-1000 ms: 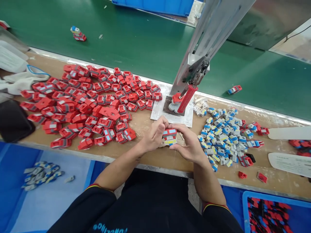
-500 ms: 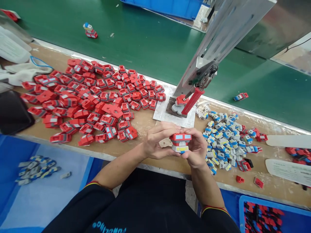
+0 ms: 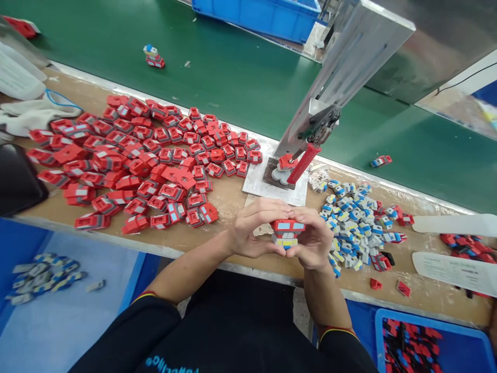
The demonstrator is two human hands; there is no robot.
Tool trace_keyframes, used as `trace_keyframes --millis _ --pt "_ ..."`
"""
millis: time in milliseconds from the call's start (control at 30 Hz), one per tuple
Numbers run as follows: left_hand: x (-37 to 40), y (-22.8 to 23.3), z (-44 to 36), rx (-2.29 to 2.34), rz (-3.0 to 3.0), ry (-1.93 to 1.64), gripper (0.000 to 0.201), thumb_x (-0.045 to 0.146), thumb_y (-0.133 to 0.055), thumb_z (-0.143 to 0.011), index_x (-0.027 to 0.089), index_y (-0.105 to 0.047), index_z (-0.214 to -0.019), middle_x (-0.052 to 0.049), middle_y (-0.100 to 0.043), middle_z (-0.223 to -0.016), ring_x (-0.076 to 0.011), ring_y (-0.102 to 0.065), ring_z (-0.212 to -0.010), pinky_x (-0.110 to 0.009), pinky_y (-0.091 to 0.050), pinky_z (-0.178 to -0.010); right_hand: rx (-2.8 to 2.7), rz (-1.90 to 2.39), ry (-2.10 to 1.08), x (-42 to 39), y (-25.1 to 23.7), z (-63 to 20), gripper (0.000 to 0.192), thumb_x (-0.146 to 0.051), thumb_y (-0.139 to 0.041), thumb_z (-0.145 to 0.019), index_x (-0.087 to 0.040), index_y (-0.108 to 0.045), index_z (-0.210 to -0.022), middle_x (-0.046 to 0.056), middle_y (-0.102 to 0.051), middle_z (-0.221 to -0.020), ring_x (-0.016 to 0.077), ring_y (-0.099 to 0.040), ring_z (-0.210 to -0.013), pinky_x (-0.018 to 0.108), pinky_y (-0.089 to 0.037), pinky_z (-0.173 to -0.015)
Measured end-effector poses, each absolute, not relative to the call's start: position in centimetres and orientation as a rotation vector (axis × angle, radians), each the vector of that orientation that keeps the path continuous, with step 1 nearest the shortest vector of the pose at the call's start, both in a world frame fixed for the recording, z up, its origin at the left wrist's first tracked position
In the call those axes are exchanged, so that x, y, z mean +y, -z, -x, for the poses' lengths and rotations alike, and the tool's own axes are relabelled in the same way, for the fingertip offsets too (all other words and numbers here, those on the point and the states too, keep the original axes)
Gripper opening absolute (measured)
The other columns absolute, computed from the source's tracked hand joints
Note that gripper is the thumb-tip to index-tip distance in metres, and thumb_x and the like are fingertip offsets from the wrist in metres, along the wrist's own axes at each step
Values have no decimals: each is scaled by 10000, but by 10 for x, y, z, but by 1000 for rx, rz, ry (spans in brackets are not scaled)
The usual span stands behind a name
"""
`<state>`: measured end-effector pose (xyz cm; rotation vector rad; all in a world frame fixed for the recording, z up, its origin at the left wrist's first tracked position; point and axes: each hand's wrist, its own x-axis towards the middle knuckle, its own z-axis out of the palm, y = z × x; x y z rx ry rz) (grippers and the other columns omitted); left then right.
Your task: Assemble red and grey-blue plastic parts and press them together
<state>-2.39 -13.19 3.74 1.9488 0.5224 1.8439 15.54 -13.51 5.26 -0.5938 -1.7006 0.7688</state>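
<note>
Hands meet at the near edge of the bench: the left hand (image 3: 252,228) and the right hand (image 3: 312,241) are pressed in from either side on a small toy block (image 3: 288,232), red on top with a grey, yellow and blue piece beneath, their fingers curled round it and their fingertips touching above it. The block is held just above the wooden benchtop (image 3: 233,197), straight in front of the person's dark-sleeved arms. Down to the left, below the bench edge, a blue bin (image 3: 23,243) holds a few grey and blue pieces on a pale sheet; down to the right another blue tray (image 3: 466,336) holds red and dark parts. Just right of the hands lies a heap of small grey, blue and yellow pieces (image 3: 353,228). To the left spreads a large pile of red pieces (image 3: 147,155). Just beyond the hands stands a press with a red handle (image 3: 304,163) on a pale base plate (image 3: 264,189). Behind the bench runs a green conveyor belt (image 3: 233,72), with one assembled block (image 3: 154,56) standing on it far left and another (image 3: 381,161) lying at the right.
</note>
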Motion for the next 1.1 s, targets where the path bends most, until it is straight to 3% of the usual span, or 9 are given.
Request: trace_keyframes --millis 300,400,533,633,733,833,933,1033,1100 --pt "-127 -29 22 623 -2000 -1889 572 618 -695 -953 176 -660 -1314 -134 -787 -1116 -250 -783 -1071 -388 -671 -913 -1604 644 -1001 -132 -39 -154 549 -580 -887 -779 -328 -733 -1242 63 -767 -1106 271 -743 -1044 447 -631 -942" --pt "-122 -33 41 692 -2015 -1756 560 620 -682 -960 171 -655 -1295 -151 -780 -1161 -253 -776 -1094 -401 -656 -938 -1632 768 -893 -125 -42 -160 580 -625 -842 -807 -348 -704 -1298 83 -699 -1286 290 -670 -1212 467 -597 -993" --pt "-93 -52 87 836 -2298 -1267 514 564 -698 -972 179 -659 -1309 -168 -747 -1329 -276 -706 -1289 -453 -584 -1098 -1664 893 -784 -102 -56 -186 492 -684 -654 -931 -339 -668 -1281 98 -636 -1408 280 -598 -1320 437 -580 -944" --pt "-57 -70 104 898 -2508 -787 438 541 -670 -992 153 -701 -1193 -206 -581 -1576 -321 -556 -1483 -510 -469 -1222 -1739 991 -883 -76 -61 -195 495 -734 -610 -935 -299 -679 -1159 101 -637 -1414 270 -593 -1307 430 -549 -979" --pt "-24 -84 93 897 -2607 -361 388 494 -662 -992 138 -722 -1134 -186 -422 -1707 -340 -478 -1543 -489 -411 -1254 -1852 950 -1048 -56 -62 -188 592 -827 -578 -895 -263 -678 -1045 86 -705 -1212 251 -633 -1156 430 -548 -962" --pt "-7 -89 77 903 -2622 -114 379 472 -631 -990 134 -733 -1128 -158 -376 -1738 -340 -565 -1457 -456 -442 -1203 -1885 814 -1212 -57 -69 -184 620 -850 -589 -873 -246 -681 -974 50 -717 -1020 210 -658 -982 421 -570 -931" --pt "-3 -89 71 922 -2635 -74 408 488 -607 -988 144 -733 -1167 -143 -397 -1730 -330 -619 -1385 -436 -461 -1163 -1762 667 -1339 -74 -95 -189 643 -887 -652 -790 -267 -697 -952 45 -753 -1017 212 -715 -977 412 -624 -858" --pt "-2 -86 73 947 -2658 -67 432 489 -614 -979 144 -727 -1212 -146 -421 -1716 -344 -612 -1389 -440 -462 -1149 -1598 633 -1314 -81 -149 -186 720 -940 -718 -613 -275 -708 -889 15 -803 -1109 248 -745 -1149 400 -655 -799" --pt "-1 -86 75 960 -2665 -47 429 488 -605 -982 145 -727 -1211 -145 -405 -1725 -351 -608 -1390 -447 -472 -1131 -1502 749 -1218 -71 -195 -175 731 -931 -586 -695 -206 -665 -755 -47 -809 -1196 231 -714 -1264 355 -612 -803"
